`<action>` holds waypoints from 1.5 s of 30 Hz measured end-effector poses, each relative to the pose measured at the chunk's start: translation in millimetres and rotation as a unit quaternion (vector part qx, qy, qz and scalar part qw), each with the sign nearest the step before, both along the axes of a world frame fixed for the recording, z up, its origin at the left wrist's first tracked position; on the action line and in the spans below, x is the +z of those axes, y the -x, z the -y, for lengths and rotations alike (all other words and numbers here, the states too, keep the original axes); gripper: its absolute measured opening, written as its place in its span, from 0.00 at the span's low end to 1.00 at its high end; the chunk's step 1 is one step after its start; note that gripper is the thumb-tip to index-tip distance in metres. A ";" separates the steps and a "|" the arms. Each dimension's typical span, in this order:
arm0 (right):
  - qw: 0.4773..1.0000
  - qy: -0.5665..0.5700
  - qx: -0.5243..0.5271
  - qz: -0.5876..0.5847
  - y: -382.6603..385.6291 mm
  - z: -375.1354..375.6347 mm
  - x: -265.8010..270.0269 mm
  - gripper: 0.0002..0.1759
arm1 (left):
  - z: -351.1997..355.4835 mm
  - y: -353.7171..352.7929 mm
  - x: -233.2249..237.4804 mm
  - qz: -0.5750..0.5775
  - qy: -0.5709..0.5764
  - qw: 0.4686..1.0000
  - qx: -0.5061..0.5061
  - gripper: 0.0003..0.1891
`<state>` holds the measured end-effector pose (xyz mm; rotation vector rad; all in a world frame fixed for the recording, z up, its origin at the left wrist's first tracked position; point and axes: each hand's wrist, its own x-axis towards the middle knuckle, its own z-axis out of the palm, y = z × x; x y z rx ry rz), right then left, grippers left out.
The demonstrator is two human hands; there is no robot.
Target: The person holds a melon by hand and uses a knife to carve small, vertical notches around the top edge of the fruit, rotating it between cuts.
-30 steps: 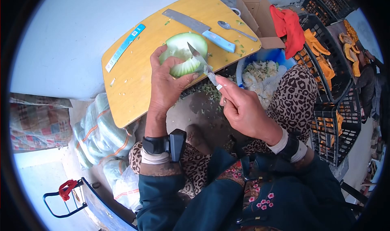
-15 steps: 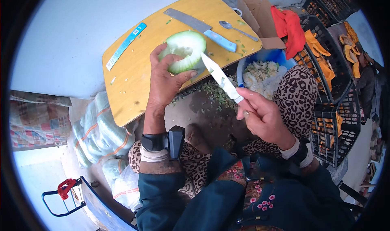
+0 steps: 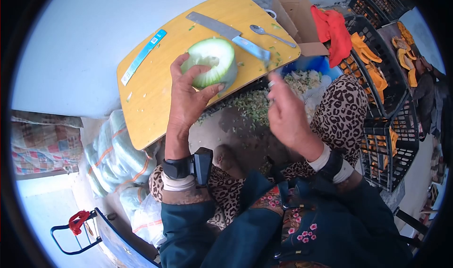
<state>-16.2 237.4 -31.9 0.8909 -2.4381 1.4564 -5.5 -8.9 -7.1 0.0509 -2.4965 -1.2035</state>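
My left hand [image 3: 191, 86] grips a hollowed piece of pale green gourd [image 3: 225, 70], fingers in its hollow and thumb on its near side. The piece is at the table's near edge, its cut face turned up and toward me. My right hand [image 3: 290, 119] is closed, to the right of the gourd and apart from it. It is smeared by motion, and the blade of the small knife it grips hardly shows. On the yellow table [image 3: 155, 98] lie a cleaver [image 3: 214, 24] with a blue handle, a metal spoon [image 3: 271, 35] and a long blue-and-white packet [image 3: 144, 58].
Below the table's right edge stands a blue tub [image 3: 330, 69] of pale scraps. Green peelings [image 3: 250, 103] litter the floor. Black crates [image 3: 391, 107] with orange squash slices, a cardboard box [image 3: 295, 20] and a red cloth [image 3: 334, 37] are at the right. Stuffed sacks [image 3: 120, 150] lie left.
My right hand has swung away from the gourd and turned upright, so the white knife blade no longer shows clearly. The left hand still holds the gourd in nearly the same place.
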 end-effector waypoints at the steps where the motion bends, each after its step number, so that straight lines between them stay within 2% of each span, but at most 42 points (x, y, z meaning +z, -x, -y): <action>1: 0.999 -0.019 0.043 -0.005 -1.6 1.4 -3.8 0.30 | 0.2 -0.6 1.0 0.002 -0.002 1.000 -0.002 0.25; 4: 0.990 -0.100 0.079 0.068 -12.6 -13.9 0.0 0.30 | 4.0 -2.4 4.4 0.015 -0.008 1.000 -0.004 0.25; 5: 0.998 -0.045 0.049 0.021 -10.2 -17.4 -7.8 0.29 | 5.5 -3.6 4.6 0.020 -0.010 1.000 -0.002 0.25; 8: 0.998 -0.043 -0.012 0.054 -12.8 -25.8 2.9 0.29 | 7.8 -2.5 1.2 0.033 -0.036 0.999 -0.002 0.25; 11: 0.994 -0.024 0.074 0.073 -20.1 -29.3 7.6 0.29 | 7.4 -1.0 -0.7 0.041 -0.056 0.998 -0.009 0.26; 14: 0.999 0.026 0.025 0.037 -26.8 -25.9 21.3 0.29 | 3.0 -2.9 3.6 0.025 -0.057 0.998 -0.019 0.26; 20: 0.993 0.056 0.092 0.057 -36.9 -14.4 40.0 0.28 | -0.7 0.1 0.0 0.022 -0.012 1.000 0.017 0.24; 33: 0.988 0.020 0.097 0.115 -39.8 -10.4 41.9 0.26 | -9.0 1.4 1.1 -0.003 -0.028 0.999 0.016 0.21; 36: 0.993 0.034 0.088 0.073 -40.2 -7.8 36.9 0.29 | -9.4 1.6 1.8 -0.002 -0.026 1.000 0.015 0.22; 45: 0.994 0.042 0.073 0.073 -47.3 -3.2 41.9 0.29 | -11.0 0.9 2.4 -0.009 -0.004 1.000 0.014 0.22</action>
